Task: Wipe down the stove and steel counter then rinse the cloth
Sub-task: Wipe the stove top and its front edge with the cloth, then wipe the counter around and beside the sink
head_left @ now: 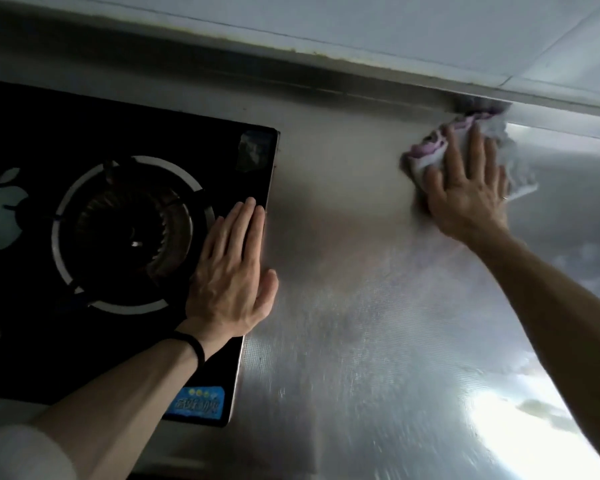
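Right hand (465, 188), upper right of frame, fingers straight and spread, presses flat on the white cloth with pink-purple stripes (430, 147). Cloth lies bunched on the shiny steel counter (361, 306), touching the raised back ledge. Left hand (231, 271), centre left, fingers straight and together, rests flat on the right edge of the black glass gas stove (84, 133), thumb over the counter. Round burner (129, 233) just left of it. Black band on left wrist (193, 344).

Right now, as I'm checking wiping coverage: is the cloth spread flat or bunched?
Bunched: the cloth lies in crumpled folds under the right hand on the steel counter.
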A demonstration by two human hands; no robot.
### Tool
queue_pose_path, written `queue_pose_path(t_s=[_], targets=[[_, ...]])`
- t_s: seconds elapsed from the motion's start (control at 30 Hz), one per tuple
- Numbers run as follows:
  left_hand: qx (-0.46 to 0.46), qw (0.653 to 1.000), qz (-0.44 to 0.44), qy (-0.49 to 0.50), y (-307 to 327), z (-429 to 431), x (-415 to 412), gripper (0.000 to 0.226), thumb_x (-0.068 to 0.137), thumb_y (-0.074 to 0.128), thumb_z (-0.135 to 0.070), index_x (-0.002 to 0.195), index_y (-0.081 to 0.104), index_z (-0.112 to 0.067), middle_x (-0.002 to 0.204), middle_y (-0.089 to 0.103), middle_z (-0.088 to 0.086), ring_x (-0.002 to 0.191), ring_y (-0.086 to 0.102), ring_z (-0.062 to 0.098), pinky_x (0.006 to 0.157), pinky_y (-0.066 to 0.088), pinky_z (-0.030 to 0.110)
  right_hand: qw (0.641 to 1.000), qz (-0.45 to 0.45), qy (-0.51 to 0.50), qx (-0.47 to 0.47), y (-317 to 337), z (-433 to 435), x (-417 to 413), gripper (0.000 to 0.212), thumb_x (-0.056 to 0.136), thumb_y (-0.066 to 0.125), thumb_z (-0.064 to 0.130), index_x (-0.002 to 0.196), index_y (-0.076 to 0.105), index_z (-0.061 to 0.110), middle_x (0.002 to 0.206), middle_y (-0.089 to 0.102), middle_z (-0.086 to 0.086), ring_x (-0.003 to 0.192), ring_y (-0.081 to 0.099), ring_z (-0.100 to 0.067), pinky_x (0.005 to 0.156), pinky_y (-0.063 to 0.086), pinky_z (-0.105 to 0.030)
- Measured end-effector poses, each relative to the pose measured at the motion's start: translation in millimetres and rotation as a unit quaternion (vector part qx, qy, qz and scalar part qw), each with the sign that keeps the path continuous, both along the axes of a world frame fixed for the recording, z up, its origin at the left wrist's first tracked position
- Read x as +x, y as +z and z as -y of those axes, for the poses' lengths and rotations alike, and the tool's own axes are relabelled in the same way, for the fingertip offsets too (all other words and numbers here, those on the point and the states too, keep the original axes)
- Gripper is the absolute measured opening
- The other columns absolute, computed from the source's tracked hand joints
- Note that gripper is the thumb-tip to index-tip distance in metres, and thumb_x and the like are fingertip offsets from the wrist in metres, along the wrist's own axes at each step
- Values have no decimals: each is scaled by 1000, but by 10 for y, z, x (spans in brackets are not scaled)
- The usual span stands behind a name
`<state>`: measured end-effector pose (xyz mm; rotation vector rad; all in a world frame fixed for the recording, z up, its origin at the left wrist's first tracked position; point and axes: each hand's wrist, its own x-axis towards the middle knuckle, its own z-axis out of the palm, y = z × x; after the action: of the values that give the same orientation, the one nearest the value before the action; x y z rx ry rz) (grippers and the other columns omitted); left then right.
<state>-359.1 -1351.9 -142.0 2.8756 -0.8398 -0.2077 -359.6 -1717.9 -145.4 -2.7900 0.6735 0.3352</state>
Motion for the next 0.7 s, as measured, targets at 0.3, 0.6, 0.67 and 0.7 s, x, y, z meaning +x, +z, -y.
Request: queue_pose_path(t_s=[0.3, 0.6, 0.67, 0.7], targets=[[2, 1000, 27, 2, -35, 24, -3, 90, 84, 52, -37, 160, 27, 3, 169, 24, 22, 157, 25, 37, 127, 25, 55, 994, 18, -107, 31, -46, -582, -12, 68, 103, 20, 54, 164, -4, 36, 173, -13, -9, 159, -13, -35, 125, -8, -61], [3, 999, 38, 0, -26, 17, -9, 91, 83, 53, -38, 161, 27, 1, 169, 25, 20, 156, 27, 38, 126, 26, 54, 998, -13, -58, 13, 36, -2168, -2122, 76, 98, 41, 50, 165, 11, 30, 173, 3, -13, 159, 3, -40, 124, 12, -61], [7, 999, 37, 7, -25, 26, -14, 91, 82, 53, -38, 161, 27, 0, 169, 24, 19, 155, 27, 37, 126, 26, 53, 997, -35, -65, 11, 42, -2358, -2429, 82, 92, 48, 47, 165, 16, 29, 172, 11, -17, 158, 10, -43, 122, 15, -63], [9, 999, 36, 10, -20, 30, -15, 91, 82, 53, -38, 161, 26, -1, 170, 24, 18, 155, 27, 37, 127, 25, 52, 997, -40, -64, 10, 40, -2385, -2456, 84, 90, 48, 47, 165, 16, 28, 171, 13, -19, 157, 12, -45, 121, 16, -64]])
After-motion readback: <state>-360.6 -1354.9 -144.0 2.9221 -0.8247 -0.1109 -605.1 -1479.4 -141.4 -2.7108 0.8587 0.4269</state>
